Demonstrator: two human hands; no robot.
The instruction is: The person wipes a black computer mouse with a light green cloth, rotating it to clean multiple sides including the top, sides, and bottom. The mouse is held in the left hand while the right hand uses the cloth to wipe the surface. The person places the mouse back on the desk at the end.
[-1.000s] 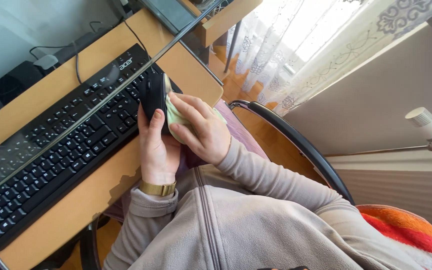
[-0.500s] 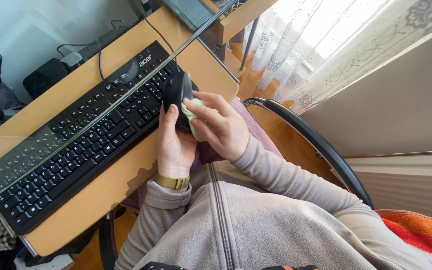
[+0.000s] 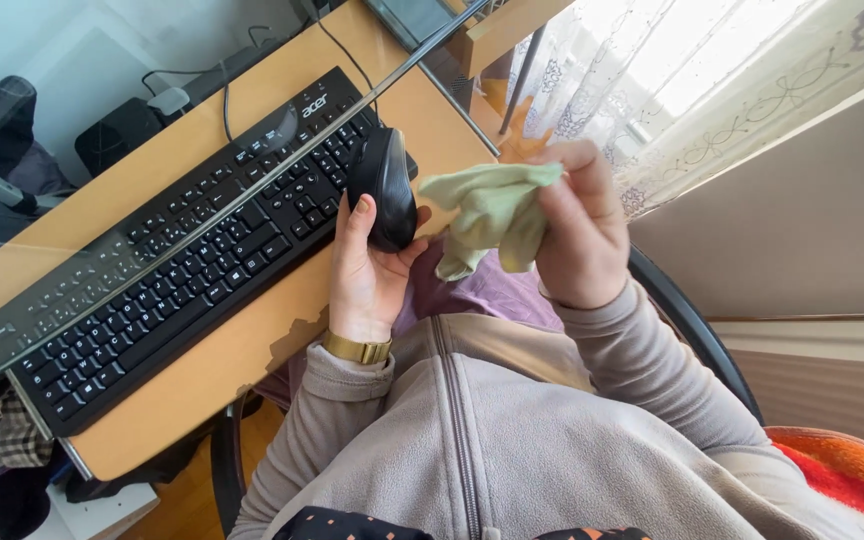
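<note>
Left hand grips the black mouse; right hand pinches the green cloth just beside it.

- No packages, signs or screens appear in view.
- One label: a small white logo printed on the top right corner of the black keyboard, lying on the wooden desk.

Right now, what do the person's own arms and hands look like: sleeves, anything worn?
Both arms wear long, soft, fleecy sleeves of a beige-grey zip-front jacket, the cuffs ending at the wrists. The left hand is bare, with a gold-coloured watch band just above its cuff. The right hand is bare too; no ring or glove is visible on either.
</note>
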